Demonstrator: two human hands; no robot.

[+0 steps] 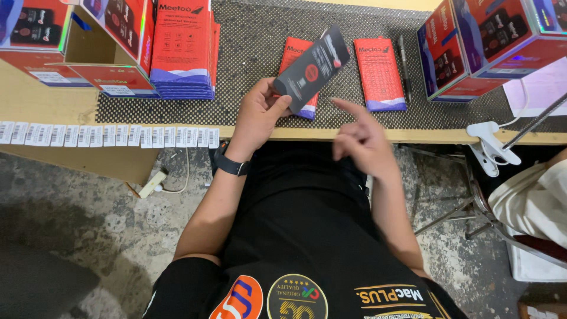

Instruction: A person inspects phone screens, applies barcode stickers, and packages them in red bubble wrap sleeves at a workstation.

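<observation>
dark flat packet tilted in left hand pinch grip, right hand loosely open, empty

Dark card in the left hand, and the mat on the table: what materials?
Dark card: probably printed cardboard, matte with slight sheen; it stays flat, pinched at one end by the left hand. Mat: likely woven or rubber mesh, judging by its speckled grid texture.
</observation>
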